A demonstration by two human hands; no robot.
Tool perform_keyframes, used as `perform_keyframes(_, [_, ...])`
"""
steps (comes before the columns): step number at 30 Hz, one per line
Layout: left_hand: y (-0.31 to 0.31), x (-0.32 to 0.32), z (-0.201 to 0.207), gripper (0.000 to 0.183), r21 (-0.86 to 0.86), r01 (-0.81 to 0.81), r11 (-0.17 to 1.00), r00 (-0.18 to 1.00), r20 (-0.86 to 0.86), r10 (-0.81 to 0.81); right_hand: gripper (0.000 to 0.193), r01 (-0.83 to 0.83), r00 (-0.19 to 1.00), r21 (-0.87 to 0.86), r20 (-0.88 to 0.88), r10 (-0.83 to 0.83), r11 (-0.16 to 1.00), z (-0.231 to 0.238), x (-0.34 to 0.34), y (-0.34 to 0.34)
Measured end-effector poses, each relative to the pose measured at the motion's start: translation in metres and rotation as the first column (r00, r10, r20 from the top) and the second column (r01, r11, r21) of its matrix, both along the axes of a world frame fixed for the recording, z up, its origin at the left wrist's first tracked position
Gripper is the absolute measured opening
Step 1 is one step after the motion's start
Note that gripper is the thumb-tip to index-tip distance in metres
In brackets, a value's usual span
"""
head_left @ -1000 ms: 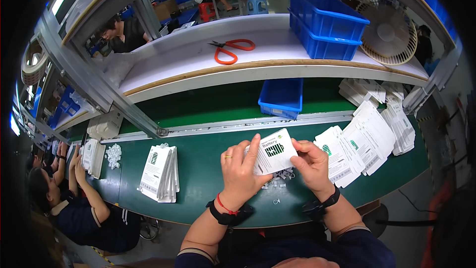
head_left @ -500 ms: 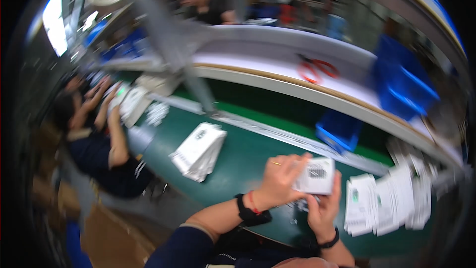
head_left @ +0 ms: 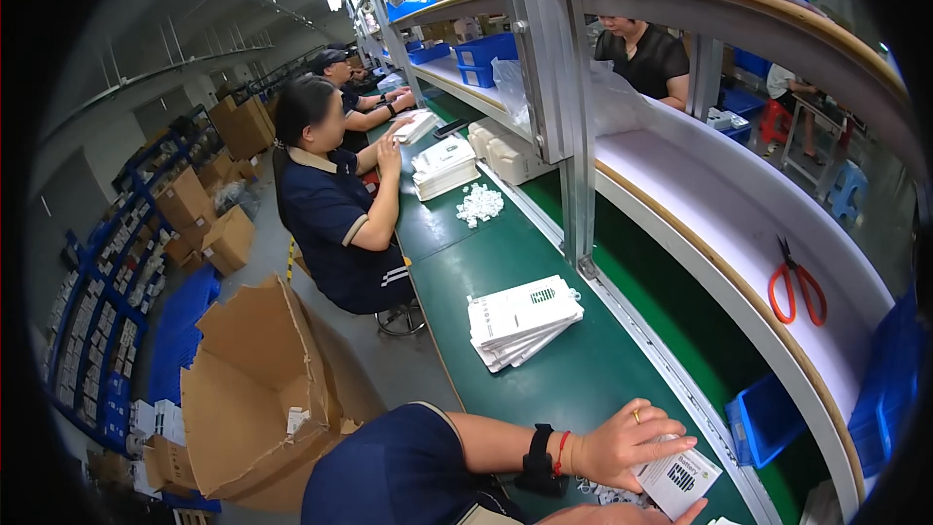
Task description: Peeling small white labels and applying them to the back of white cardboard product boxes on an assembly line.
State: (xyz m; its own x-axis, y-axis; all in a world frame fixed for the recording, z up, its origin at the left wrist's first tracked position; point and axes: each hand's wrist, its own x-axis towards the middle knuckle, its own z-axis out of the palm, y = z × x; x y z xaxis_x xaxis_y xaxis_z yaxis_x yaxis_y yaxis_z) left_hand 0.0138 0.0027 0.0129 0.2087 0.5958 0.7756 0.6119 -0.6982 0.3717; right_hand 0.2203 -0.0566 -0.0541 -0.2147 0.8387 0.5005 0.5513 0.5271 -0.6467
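Observation:
A small flat white box [head_left: 680,479] with a dark printed patch is between my hands, over the green bench at the lower right. My left hand [head_left: 632,445], with a ring on one finger, grips its upper left part, fingers lying along the top edge. My right hand [head_left: 692,512] is mostly cut off by the lower edge; a fingertip presses the box's lower side. Below my left wrist, small white pieces [head_left: 607,494] lie partly hidden. Ahead and to the left on the bench rests a fanned stack of flat white boxes [head_left: 525,316].
Red-handled scissors [head_left: 797,284] lie on the white shelf [head_left: 671,160] above the bench. A blue bin [head_left: 765,418] stands beneath it. Farther along, a co-worker [head_left: 326,170] sits near a white heap [head_left: 479,204] and more stacked boxes [head_left: 444,167]. A large open carton [head_left: 258,369] stands at left.
My view has swung left, so the bench, stack and co-workers appear farther right and the right-hand white stacks have left the picture. The white box stays in my hands.

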Motion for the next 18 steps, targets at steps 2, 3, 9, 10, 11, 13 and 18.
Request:
perform_keyframes(2, [0.005,-0.001,0.001,0.069,-0.034,0.0,0.999,1.0,0.021,0.001,0.081,-0.088,0.995,0.153,-0.023,0.093,0.984,-0.062,0.001,0.011])
perform_keyframes(3, [0.006,-0.001,0.001,0.069,-0.031,-0.001,1.0,1.0,0.018,0.001,0.079,-0.161,0.984,0.315,-0.026,0.178,0.935,-0.118,0.02,0.016])
perform_keyframes(9, [-0.001,-0.005,0.003,0.079,-0.059,-0.022,0.998,0.997,0.072,0.026,0.06,-0.076,0.801,-0.192,-0.597,-0.055,0.979,0.031,-0.02,0.007])
perform_keyframes(10, [-0.002,-0.005,0.004,0.082,-0.07,-0.019,0.997,0.998,0.059,0.023,0.06,-0.067,0.801,-0.18,-0.596,-0.055,0.981,0.027,-0.016,0.008])
perform_keyframes(11, [-0.003,-0.005,0.005,0.084,-0.082,-0.018,0.996,0.999,0.042,0.022,0.067,-0.113,0.817,-0.346,-0.565,-0.111,0.932,0.026,-0.012,0.012])
perform_keyframes(13, [0.001,-0.006,0.003,0.086,-0.091,-0.026,0.995,0.999,0.026,0.029,0.07,-0.098,0.853,-0.507,-0.486,-0.19,0.856,0.026,-0.012,0.009])
perform_keyframes(18, [0.018,-0.02,-0.006,0.087,0.009,-0.156,0.988,0.982,0.11,0.154,0.047,0.001,0.882,-0.207,-0.461,-0.099,0.978,0.019,-0.023,0.011])
